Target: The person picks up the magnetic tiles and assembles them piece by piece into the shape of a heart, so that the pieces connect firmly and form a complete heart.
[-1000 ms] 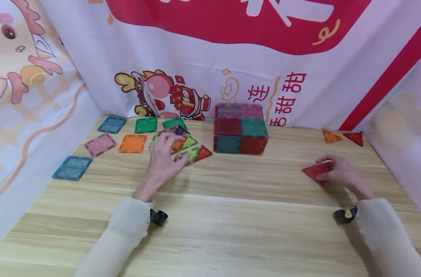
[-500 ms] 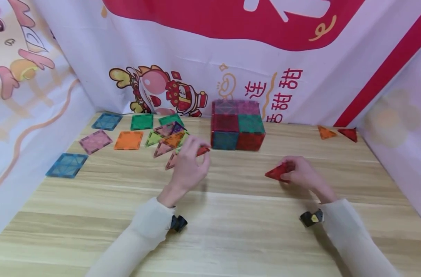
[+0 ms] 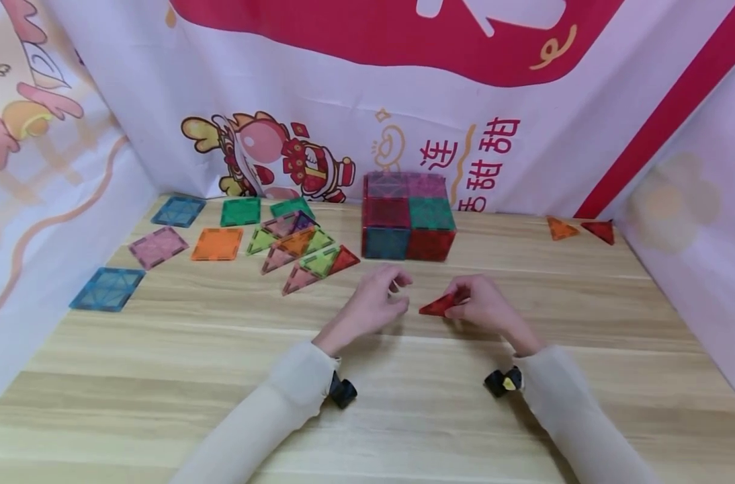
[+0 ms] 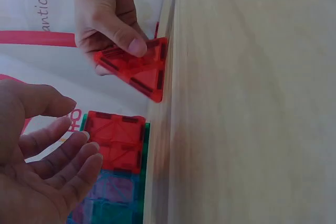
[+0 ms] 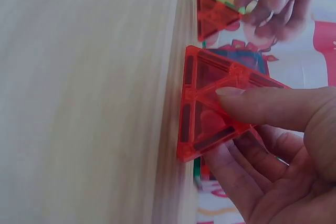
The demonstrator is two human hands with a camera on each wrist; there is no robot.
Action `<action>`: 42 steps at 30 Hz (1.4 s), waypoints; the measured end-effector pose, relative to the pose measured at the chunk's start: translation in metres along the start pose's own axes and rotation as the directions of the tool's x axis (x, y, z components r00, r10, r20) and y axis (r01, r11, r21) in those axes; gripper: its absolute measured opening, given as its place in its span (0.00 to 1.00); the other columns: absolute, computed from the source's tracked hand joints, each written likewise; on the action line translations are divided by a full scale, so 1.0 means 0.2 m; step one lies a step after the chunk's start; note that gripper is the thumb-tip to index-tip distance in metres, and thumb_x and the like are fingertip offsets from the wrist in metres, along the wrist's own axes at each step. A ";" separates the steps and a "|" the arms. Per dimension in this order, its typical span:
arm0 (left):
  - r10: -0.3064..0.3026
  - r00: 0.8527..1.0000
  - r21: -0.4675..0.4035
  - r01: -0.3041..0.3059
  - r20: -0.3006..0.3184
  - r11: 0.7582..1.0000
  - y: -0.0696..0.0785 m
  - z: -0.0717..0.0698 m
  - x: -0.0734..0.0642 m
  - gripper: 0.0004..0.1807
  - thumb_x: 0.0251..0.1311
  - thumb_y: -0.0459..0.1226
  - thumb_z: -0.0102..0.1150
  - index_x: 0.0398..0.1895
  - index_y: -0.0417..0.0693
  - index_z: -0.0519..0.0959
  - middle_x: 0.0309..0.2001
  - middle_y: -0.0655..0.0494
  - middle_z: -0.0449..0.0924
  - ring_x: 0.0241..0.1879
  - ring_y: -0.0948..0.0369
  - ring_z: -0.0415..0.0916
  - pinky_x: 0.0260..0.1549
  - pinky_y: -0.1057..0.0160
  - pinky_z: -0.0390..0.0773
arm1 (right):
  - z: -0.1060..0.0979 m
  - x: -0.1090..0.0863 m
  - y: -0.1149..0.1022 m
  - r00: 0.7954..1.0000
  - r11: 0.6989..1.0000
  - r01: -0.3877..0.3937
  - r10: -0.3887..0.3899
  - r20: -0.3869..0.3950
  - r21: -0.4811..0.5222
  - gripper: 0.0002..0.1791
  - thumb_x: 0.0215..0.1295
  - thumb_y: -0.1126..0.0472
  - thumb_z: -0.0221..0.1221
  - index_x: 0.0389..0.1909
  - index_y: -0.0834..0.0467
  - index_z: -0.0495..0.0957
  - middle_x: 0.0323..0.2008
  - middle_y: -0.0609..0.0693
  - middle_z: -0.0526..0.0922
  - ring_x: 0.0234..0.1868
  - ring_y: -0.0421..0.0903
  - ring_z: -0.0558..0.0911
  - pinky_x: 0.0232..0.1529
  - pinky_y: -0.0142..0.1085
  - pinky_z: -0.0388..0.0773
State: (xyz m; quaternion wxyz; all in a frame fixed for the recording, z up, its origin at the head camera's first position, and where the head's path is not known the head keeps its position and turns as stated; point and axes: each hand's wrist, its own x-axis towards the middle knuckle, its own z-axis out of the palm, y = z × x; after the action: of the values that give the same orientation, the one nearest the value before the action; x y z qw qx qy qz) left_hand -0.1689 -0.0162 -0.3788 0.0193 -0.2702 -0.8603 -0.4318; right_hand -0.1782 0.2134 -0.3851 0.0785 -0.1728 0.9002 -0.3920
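A translucent red triangular magnetic tile (image 3: pixel 437 306) is pinched between the thumb and fingers of my right hand (image 3: pixel 480 304). The right wrist view shows the thumb lying across the face of this red triangle (image 5: pixel 210 103). My left hand (image 3: pixel 373 302) hovers just left of it, fingers loosely bent and holding nothing; in the left wrist view the left hand (image 4: pixel 47 150) is apart from the tile. Behind both hands stands a box built of coloured magnetic tiles (image 3: pixel 408 218), with red, blue, green and purple panels.
Left of the box lies a patch of triangular tiles (image 3: pixel 304 249). Farther left are several square tiles, among them an orange square (image 3: pixel 217 244) and a blue square (image 3: pixel 108 289). An orange triangle (image 3: pixel 561 229) and a red triangle (image 3: pixel 600 232) lie at the back right, by the cloth wall.
My right hand has carried the red triangle leftward toward the middle. My left hand has moved right, away from the patch of triangles. The head view has shifted slightly.
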 end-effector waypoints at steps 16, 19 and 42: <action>-0.002 0.999 0.046 -0.001 0.050 0.999 -0.03 0.04 0.01 0.10 0.50 0.28 0.66 0.35 0.42 0.78 0.37 0.49 0.76 0.39 0.55 0.75 0.39 0.64 0.76 | 0.19 0.08 -0.17 0.997 0.996 0.057 -0.052 -0.060 0.071 0.06 0.43 0.76 0.65 0.25 0.66 0.80 0.24 0.56 0.84 0.26 0.38 0.78 0.31 0.29 0.76; -0.008 0.999 0.061 0.006 0.044 0.998 -0.03 0.04 0.01 0.09 0.48 0.27 0.66 0.32 0.43 0.77 0.34 0.50 0.76 0.36 0.57 0.73 0.37 0.65 0.72 | 0.22 0.09 -0.18 0.995 0.995 0.075 -0.071 -0.067 0.063 0.07 0.41 0.77 0.64 0.25 0.67 0.80 0.25 0.57 0.84 0.27 0.39 0.79 0.32 0.29 0.76; -0.074 0.995 0.110 0.068 0.059 0.992 -0.02 0.04 0.00 0.06 0.51 0.30 0.67 0.24 0.46 0.79 0.24 0.57 0.80 0.25 0.67 0.71 0.26 0.72 0.72 | -0.13 0.07 0.13 0.991 0.997 -0.075 0.074 -0.115 -0.003 0.08 0.53 0.72 0.62 0.35 0.68 0.79 0.32 0.60 0.83 0.32 0.41 0.79 0.34 0.28 0.76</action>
State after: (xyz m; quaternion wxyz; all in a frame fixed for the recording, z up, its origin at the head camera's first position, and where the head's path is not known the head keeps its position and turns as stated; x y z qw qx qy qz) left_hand -0.1697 -0.0127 -0.3863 -0.0086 -0.2515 -0.8917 -0.3763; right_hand -0.2044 0.2421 -0.3856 0.0405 -0.1164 0.9105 -0.3947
